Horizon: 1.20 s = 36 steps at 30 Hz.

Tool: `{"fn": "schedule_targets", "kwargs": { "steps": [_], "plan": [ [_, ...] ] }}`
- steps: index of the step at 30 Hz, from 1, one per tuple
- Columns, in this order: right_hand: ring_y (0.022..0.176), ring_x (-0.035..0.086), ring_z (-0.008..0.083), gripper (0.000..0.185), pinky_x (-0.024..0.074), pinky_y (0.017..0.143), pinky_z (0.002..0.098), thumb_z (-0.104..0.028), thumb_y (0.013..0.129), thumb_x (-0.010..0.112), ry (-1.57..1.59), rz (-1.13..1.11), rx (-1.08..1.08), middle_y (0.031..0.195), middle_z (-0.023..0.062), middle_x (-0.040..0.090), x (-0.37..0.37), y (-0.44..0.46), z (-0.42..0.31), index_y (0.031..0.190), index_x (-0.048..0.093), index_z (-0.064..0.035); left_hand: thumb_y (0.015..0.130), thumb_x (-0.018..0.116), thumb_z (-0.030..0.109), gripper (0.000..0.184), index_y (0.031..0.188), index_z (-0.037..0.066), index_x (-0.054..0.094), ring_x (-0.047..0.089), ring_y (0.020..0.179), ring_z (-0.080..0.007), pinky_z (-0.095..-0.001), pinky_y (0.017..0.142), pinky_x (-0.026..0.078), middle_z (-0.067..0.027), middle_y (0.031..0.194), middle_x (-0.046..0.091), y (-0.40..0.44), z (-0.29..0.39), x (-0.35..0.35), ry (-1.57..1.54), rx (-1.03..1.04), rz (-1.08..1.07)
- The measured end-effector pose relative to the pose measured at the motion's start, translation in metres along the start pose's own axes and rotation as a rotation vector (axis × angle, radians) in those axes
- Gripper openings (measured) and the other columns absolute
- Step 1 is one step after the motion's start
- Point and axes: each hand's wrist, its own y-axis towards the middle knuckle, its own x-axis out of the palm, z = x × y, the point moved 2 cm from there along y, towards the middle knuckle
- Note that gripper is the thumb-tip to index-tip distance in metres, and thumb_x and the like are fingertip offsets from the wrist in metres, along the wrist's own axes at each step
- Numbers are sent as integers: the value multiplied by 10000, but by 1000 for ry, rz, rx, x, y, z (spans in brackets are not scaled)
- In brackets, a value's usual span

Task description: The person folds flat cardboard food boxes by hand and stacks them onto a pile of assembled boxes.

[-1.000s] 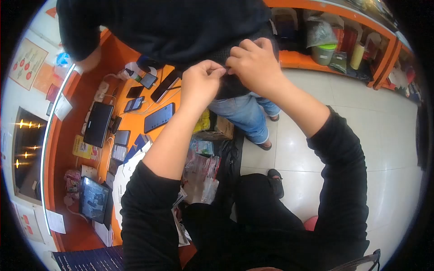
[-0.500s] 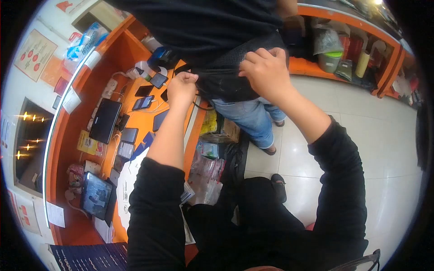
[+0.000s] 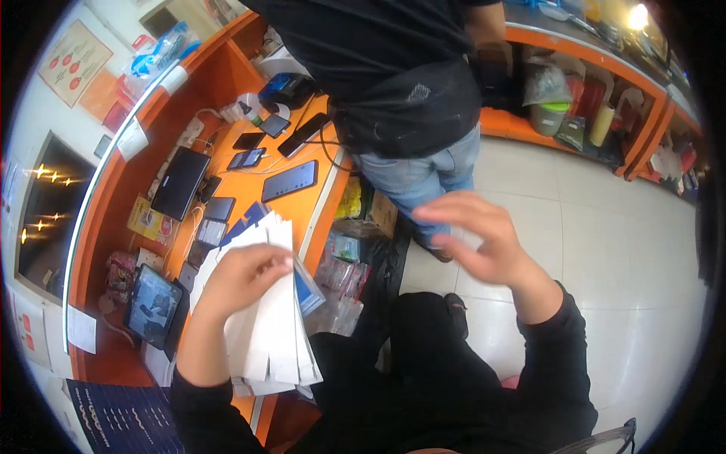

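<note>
My left hand (image 3: pixel 246 276) is over a stack of white papers (image 3: pixel 268 333) on the orange counter. Its fingers are loosely curled, with a small gap to the thumb and no object visible in them. In the air to the right, my right hand (image 3: pixel 484 238) has its thumb and fingers apart and is slightly blurred, holding nothing. Ahead stands a person in a dark shirt (image 3: pixel 401 106) and blue jeans, back turned to me. A mesh-like patch shows low on that shirt. Neither hand touches the shirt.
The orange counter (image 3: pixel 314 219) carries several phones, including a large smartphone (image 3: pixel 290 181), plus cables and a tablet (image 3: pixel 153 304). Beneath its edge are plastic packets (image 3: pixel 340 276) and a cardboard box (image 3: pixel 374 216). An orange shelf (image 3: pixel 522 125) stands beyond the tiled floor.
Both hands have let go of the person's dark shirt and drawn back toward me. The shirt's lower back now hangs down, and the person stands a little farther off.
</note>
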Motion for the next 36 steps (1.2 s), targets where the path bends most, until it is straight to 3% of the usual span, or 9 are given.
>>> {"fn": "schedule_targets", "kwargs": {
  "steps": [4, 7, 12, 18, 21, 24, 27, 33, 36],
  "plan": [
    [989, 652, 264, 211, 468, 791, 366, -31, 913, 601, 626, -215, -411, 1137, 142, 672, 16, 20, -90, 1092, 711, -47, 834, 711, 64, 182, 1006, 6, 703, 678, 757, -196, -280, 690, 506, -127, 873, 709, -73, 35, -9, -27, 18, 139],
    [772, 621, 261, 208, 475, 614, 349, -24, 935, 567, 1029, -118, -622, 1025, 176, 643, 59, 19, -137, 1098, 696, -11, 812, 705, 35, 188, 994, -10, 699, 684, 761, -203, -277, 685, 500, -134, 858, 713, -126, 42, -1, -146, 16, 296],
    [688, 621, 262, 210, 485, 524, 329, 4, 945, 544, 1234, -86, -761, 988, 204, 632, 87, 19, -157, 1108, 658, 70, 829, 683, 19, 154, 980, -11, 679, 686, 765, -206, -278, 706, 501, -134, 850, 717, -206, 28, 27, -385, -65, 487],
    [640, 623, 286, 201, 502, 532, 308, -10, 956, 540, 1184, -10, -670, 1005, 227, 623, 116, 12, -170, 1105, 659, 55, 829, 688, -5, 148, 975, -9, 665, 683, 785, -207, -280, 727, 502, -128, 850, 709, -257, 3, 41, -374, -148, 674],
    [737, 632, 301, 197, 518, 646, 322, -55, 972, 545, 1367, -252, -500, 1027, 212, 625, 127, 5, -193, 1107, 670, 16, 780, 749, 18, 274, 1041, 3, 668, 690, 848, -237, -283, 784, 511, -129, 899, 706, -243, 12, 26, -33, -92, 547],
    [931, 640, 304, 186, 493, 814, 346, -78, 966, 565, 1317, -469, -429, 1086, 173, 642, 133, 7, -195, 1089, 698, -35, 709, 820, 81, 402, 1087, 38, 692, 641, 1066, -310, -342, 909, 497, -145, 1120, 675, -221, 6, 25, 27, -54, 422],
    [956, 638, 277, 201, 446, 817, 357, -22, 932, 568, 1077, -484, -397, 1130, 146, 646, 146, 9, -184, 1042, 734, -54, 699, 840, 158, 454, 1123, 61, 711, 563, 1229, -332, -386, 1013, 450, -133, 1317, 606, -204, -21, 31, 101, -83, 236],
    [886, 649, 253, 187, 461, 765, 348, -30, 914, 587, 906, -500, -169, 1048, 142, 670, 159, -3, -176, 1007, 749, -40, 690, 841, 255, 483, 1121, 74, 721, 616, 1158, -287, -335, 985, 469, -119, 1303, 623, -197, -74, 23, -76, -146, 4],
    [874, 651, 241, 173, 469, 751, 324, -24, 885, 615, 825, -443, -70, 1025, 130, 680, 170, -8, -169, 985, 754, -40, 669, 861, 190, 438, 1071, 70, 737, 597, 1197, -280, -341, 1000, 462, -119, 1263, 649, -196, -67, 12, -121, -234, -34]
  ]
}}
